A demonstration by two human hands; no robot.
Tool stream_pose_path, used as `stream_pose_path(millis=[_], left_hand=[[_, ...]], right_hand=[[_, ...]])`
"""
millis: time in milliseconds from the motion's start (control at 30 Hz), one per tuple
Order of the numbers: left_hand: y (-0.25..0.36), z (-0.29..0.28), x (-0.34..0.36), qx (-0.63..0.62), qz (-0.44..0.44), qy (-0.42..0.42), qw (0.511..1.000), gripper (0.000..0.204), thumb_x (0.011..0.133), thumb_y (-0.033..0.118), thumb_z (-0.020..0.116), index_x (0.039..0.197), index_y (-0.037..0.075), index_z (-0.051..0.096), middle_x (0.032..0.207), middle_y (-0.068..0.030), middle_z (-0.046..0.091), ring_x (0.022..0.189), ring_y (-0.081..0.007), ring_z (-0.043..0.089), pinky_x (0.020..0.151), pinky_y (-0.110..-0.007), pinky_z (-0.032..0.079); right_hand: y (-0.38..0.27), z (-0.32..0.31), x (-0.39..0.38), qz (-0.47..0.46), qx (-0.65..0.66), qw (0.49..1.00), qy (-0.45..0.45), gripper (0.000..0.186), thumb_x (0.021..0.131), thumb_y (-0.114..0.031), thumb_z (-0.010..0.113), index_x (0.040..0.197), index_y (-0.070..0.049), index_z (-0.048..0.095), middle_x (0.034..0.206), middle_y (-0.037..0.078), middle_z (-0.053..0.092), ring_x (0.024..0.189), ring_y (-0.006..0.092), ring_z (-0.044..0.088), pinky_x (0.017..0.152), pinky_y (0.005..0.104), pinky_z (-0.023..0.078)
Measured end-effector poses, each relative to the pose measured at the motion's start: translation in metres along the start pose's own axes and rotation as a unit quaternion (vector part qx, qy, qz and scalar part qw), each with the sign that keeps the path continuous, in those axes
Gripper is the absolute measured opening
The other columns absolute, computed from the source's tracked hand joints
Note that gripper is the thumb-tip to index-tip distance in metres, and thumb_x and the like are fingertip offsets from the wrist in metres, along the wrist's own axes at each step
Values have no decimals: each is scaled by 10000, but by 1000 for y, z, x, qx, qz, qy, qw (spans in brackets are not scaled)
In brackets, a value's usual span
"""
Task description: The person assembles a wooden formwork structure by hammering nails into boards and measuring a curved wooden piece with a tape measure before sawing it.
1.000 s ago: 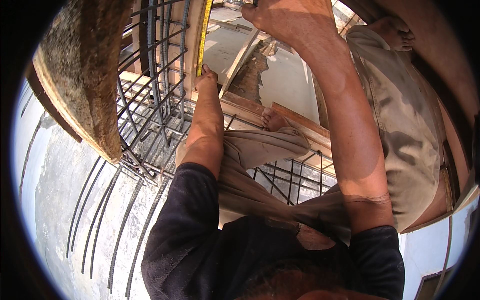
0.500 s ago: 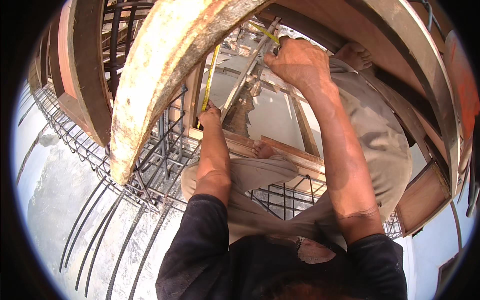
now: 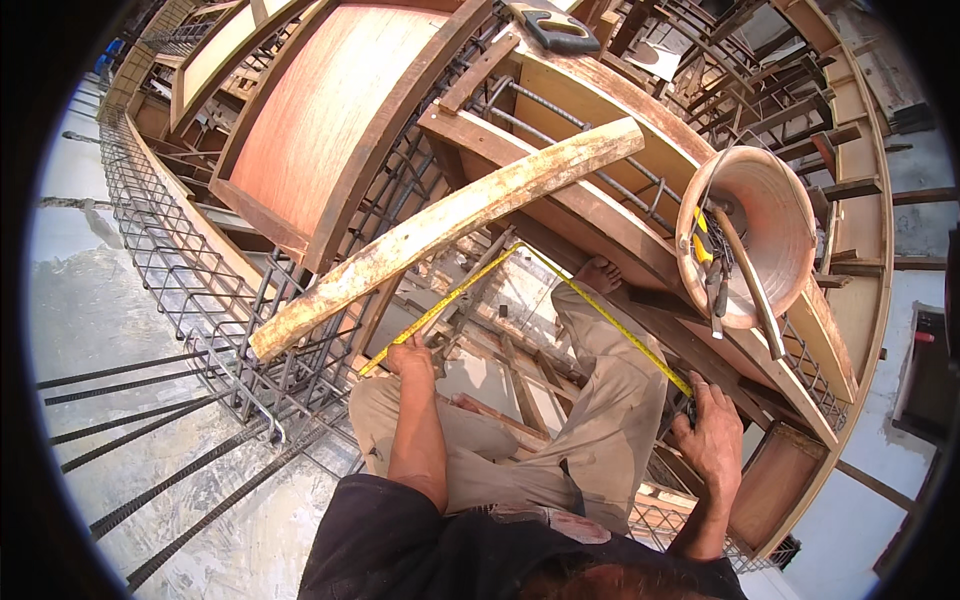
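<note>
Between my hands runs the yellow blade of a tape measure point(image 3: 620, 330), sharply bent near its middle, beyond my knees. My left hand point(image 3: 408, 358) is closed on the blade close to its left end. At the other end, my right hand point(image 3: 712, 428) grips the tape's case, a dark bit of which shows by the fingers; the rest is hidden in the palm. A rough, pale wooden plank point(image 3: 450, 225) lies slanting over the bars and formwork just past my left hand.
A bucket point(image 3: 765, 230) with pliers and a hammer stands at the right on the curved wooden formwork point(image 3: 620, 245). A handsaw point(image 3: 555, 30) rests at the top. Steel bars point(image 3: 180, 480) jut out at the left, beside a rebar cage point(image 3: 180, 270). Gaps show between the boards below.
My right hand has come down and right, drawing closer to me, and more blade shows, now bent. My left hand is lower. The view has shifted, bringing the bucket and saw into sight.
</note>
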State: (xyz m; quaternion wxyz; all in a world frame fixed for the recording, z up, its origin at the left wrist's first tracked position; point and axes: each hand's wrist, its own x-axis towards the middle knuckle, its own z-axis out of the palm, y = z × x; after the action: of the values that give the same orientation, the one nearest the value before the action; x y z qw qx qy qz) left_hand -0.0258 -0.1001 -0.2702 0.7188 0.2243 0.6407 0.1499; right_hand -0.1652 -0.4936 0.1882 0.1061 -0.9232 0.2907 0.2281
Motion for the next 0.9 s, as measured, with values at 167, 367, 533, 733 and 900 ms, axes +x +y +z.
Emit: stream_pose_path(millis=[167, 367, 533, 733, 900], left_hand=[[56, -16, -113, 65, -46, -92, 993, 117, 1045, 147, 447, 1045, 43, 501, 940, -114, 574, 811, -252, 623, 788, -420, 577], [81, -57, -287, 134, -30, -336, 932, 182, 1054, 255, 520, 1053, 73, 515, 862, -99, 621, 828, -250, 663, 799, -433, 589], [50, -36, -392, 171, -53, -573, 800, 212, 1043, 280, 555, 1083, 74, 521, 936, -127, 680, 833, -261, 701, 815, -416, 583], [40, 20, -385, 285, 17, -636, 717, 405, 1014, 365, 604, 1222, 24, 535, 1034, -103, 691, 1027, -193, 648, 969, -362, 497], [59, -9, -379, 521, 61, -634, 569, 735, 964, 424, 656, 1467, -44, 395, 1430, -193, 481, 1345, -224, 448, 1107, -353, 381]], right_hand=[[128, -18, -67, 15, 30, 999, 31, 629, 678, -125, 640, 1301, -44, 601, 1151, 196, 652, 1104, 407, 583, 1043, 477, 432], [199, 0, -91, 13, 198, 964, -177, 608, 653, -166, 707, 1250, -57, 665, 1201, 181, 677, 1138, 340, 625, 977, 397, 488], [105, 81, -62, -102, 373, 875, -291, 547, 846, -227, 702, 1352, -44, 604, 1214, 137, 670, 1128, 232, 615, 997, 336, 457], [-66, 162, -18, -107, 589, 778, -190, 136, 981, -175, 623, 926, -52, 601, 837, 2, 624, 775, 76, 567, 686, 251, 462], [-123, 162, 10, -132, 742, 652, -76, 154, 1004, -168, 615, 1011, -15, 631, 900, -8, 633, 804, 60, 539, 710, 237, 447]])
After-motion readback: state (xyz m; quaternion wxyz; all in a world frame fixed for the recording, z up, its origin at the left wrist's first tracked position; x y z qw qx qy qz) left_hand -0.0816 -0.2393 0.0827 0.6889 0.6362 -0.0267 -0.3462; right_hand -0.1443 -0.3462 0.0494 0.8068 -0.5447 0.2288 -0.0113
